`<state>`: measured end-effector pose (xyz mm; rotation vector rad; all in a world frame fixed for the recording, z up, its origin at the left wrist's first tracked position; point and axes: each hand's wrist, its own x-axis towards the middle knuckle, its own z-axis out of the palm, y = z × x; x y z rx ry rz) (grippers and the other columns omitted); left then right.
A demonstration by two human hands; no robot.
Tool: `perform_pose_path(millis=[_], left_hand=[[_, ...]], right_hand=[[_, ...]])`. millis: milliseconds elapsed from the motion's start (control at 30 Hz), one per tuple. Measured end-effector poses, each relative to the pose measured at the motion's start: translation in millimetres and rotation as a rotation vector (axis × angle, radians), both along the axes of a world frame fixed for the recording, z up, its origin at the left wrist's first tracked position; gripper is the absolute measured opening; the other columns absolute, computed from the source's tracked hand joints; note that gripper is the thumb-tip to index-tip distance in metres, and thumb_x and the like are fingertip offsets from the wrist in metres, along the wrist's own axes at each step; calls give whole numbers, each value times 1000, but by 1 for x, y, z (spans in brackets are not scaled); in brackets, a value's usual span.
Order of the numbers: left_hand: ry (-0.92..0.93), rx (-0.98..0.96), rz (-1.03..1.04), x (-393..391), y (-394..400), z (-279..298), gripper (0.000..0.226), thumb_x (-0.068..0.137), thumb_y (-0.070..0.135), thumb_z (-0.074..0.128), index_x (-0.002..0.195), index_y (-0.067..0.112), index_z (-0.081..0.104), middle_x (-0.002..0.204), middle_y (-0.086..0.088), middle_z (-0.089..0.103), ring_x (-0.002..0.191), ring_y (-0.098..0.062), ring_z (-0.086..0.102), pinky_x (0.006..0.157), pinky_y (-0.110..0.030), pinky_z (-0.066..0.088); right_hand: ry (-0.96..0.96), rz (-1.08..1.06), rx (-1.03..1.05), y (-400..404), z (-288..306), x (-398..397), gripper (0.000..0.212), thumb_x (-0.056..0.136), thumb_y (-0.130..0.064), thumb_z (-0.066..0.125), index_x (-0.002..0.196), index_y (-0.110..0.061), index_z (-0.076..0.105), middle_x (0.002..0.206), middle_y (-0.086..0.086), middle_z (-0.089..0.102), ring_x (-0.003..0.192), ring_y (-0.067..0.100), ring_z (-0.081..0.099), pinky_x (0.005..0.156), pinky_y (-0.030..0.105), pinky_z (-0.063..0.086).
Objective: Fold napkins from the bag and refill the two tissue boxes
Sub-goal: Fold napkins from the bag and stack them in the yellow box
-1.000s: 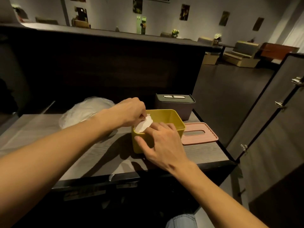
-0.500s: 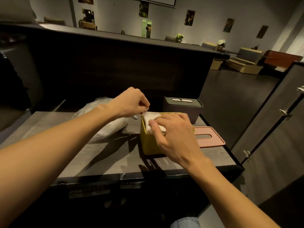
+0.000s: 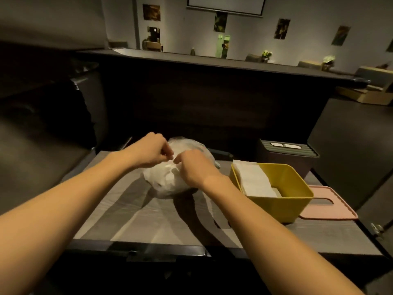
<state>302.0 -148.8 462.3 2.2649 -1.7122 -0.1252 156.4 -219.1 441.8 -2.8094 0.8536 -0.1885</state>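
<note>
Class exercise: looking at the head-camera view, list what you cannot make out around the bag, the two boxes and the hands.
- Head view: how many napkins remain in the plastic bag; cloudy film and both hands cover it.
- What the left hand and right hand fingertips pinch: too small.
- Inside of the dark tissue box: lid closed.
- Yellow box floor: partly hidden by its near wall.

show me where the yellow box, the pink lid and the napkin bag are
yellow box (image 3: 282,206): head view, on its near outer wall.
pink lid (image 3: 338,209): head view, on the flat top right of the slot.
napkin bag (image 3: 163,184): head view, on the plastic below the two hands.
</note>
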Motion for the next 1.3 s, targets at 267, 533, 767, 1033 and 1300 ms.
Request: perform_pose_path(millis=[267,533,767,1033,1300], left_hand=[[-170,120,99,32,-16,-30,60,93,5,53,148,30,53,160,2,41,144,-27,38,116,-47,37],[213,88,214,38,-24,-55,75,93,0,53,160,25,31,137,-15,61,116,-30,63,93,-35,50],[332,-134,243,39,-12,-65,78,90,-11,52,157,24,35,144,-13,57,131,-33,54,107,-44,47],[162,-174,255,28,-6,-72,86,88,-4,57,158,35,26,117,-9,69,102,-30,65,90,-47,56],[123,-532,237,21,-2,-60,56,92,2,65,145,14,54,136,-8,60,124,-26,57,108,-45,47]], right_hand=[[59,-35,-34,-28,-12,25,64,104,-20,51,161,-10,24,163,15,34,150,32,32,121,43,26],[73,-29,30,-36,-15,32,56,105,-20,47,159,-14,34,160,12,43,144,32,43,117,45,37],[60,29,-142,-40,-20,41,47,106,-22,50,153,-18,46,151,12,49,138,31,47,112,43,38],[7,73,-401,-41,-26,62,26,102,-26,56,122,-19,71,127,5,67,121,24,61,105,41,44],[-217,3,-436,-31,-9,51,19,99,-12,57,111,-19,70,106,2,72,98,22,69,82,36,53]])
